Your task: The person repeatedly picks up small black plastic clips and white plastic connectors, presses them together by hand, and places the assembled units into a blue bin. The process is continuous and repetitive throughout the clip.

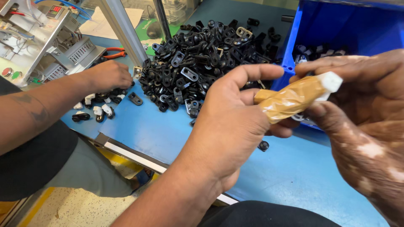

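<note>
Hands meet at three o'clock: left hand [235, 115] and right hand [357, 105] both pinch a tape-wrapped white plastic piece [296, 96] above the blue table [277, 176]. Loose grip could drop it among the black clips [198, 63].

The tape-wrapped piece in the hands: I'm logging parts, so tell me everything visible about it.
The tape-wrapped piece is a short stick-like object wound in glossy, wrinkled brown tape, with a white plastic-looking end bare at its upper right. It lies slanted, held over the blue table between the left hand and the right hand, whose fingers pinch it.
</note>
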